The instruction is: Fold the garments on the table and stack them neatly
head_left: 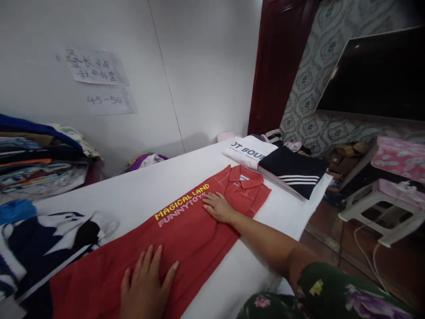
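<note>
A red collared shirt (195, 241) with yellow and white lettering lies spread across the white table, its collar towards the far right. My left hand (146, 283) rests on the lower part of the shirt, fingers spread. Nearer the collar, my right hand (218, 207) lies flat on the cloth beside the printed words, with its fingers stretched out. Neither hand grips anything. The shirt's lower end runs to the bottom left, next to a loose heap of navy and white clothing (43, 241).
Folded white (250, 148) and black striped garments (295, 166) lie at the table's far right end. Stacked clothes (40, 155) stand at the left. A plastic stool (385, 208) is on the floor at right. Handwritten papers (96, 66) hang on the wall.
</note>
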A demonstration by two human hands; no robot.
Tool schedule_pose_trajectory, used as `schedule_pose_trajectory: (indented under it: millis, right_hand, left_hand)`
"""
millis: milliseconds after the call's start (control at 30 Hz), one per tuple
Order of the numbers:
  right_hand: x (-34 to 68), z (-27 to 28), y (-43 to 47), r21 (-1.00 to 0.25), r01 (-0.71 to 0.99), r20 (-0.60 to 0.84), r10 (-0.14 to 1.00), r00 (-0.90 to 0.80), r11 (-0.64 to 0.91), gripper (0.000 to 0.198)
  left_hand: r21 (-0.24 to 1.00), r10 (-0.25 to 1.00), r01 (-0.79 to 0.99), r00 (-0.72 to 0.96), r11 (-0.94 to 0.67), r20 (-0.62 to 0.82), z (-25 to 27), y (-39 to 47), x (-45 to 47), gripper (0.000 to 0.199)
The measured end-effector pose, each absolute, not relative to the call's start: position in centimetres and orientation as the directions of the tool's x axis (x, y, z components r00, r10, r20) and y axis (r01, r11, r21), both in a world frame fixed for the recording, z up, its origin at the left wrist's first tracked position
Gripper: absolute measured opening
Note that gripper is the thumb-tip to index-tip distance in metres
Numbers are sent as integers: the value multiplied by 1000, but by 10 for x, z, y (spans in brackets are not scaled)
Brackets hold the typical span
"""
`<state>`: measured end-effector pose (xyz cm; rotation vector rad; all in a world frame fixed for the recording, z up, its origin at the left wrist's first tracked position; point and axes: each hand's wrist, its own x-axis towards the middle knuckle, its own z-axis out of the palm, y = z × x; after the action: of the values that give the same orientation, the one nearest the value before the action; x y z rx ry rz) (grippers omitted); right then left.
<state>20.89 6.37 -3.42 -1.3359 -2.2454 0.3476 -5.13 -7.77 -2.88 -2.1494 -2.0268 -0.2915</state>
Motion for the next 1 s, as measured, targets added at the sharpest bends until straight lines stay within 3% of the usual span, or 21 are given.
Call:
schedule_pose_trajectory:
  millis: [200, 1000]
  right_hand:
    - [209, -34, 64, -453, 750, 279, 876, -393, 481, 40]
    - [208, -35, 64, -459, 750, 277, 878, -389, 477, 40]
  left_hand:
    - [6, 948, 998, 60, -66, 312, -29, -78, -51, 70]
    - [12, 963, 999, 46, -52, 267, -27, -78, -49, 66]
